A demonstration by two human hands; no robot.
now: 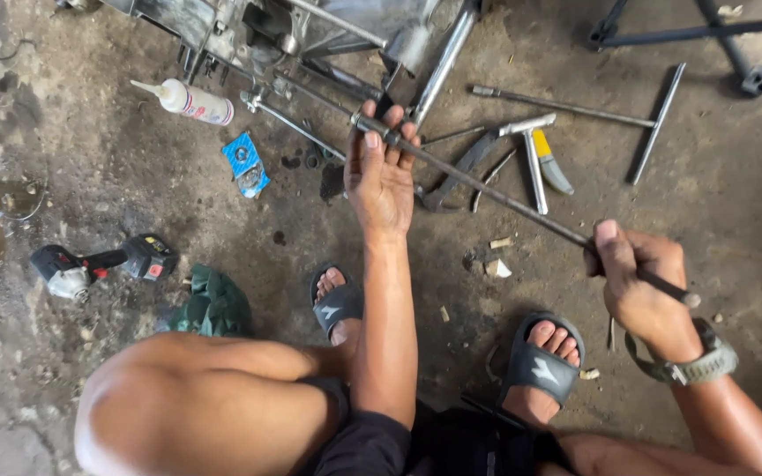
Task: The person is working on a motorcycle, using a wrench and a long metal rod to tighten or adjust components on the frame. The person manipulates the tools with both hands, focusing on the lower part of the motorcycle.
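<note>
Steel, dark and oily, makes up the long thin rod (487, 189) that I hold at both ends above the stained concrete floor (134, 176): my left hand (381, 176) has its fingers curled over the far end, close to the grey metal frame and engine parts (266, 35) at the top of the view, while my right hand (637, 282) is closed in a fist around the near end, thumb pressed along the shaft. The rod runs diagonally between the two hands, clear of the ground. To handle it well, I judge that both grips should stay firm and the rod be kept in line with the part its far tip meets, since a slanted push could make it slip; whether the tip is seated I cannot tell. Nearby lie a T-handled wrench (654, 119), a hammer-like tool with a yellow-handled blade beside it (535, 163), a white squeeze bottle (191, 101), a small blue packet (244, 163), a black-and-red cordless driver (103, 264) and a crumpled green cloth (213, 304).
</note>
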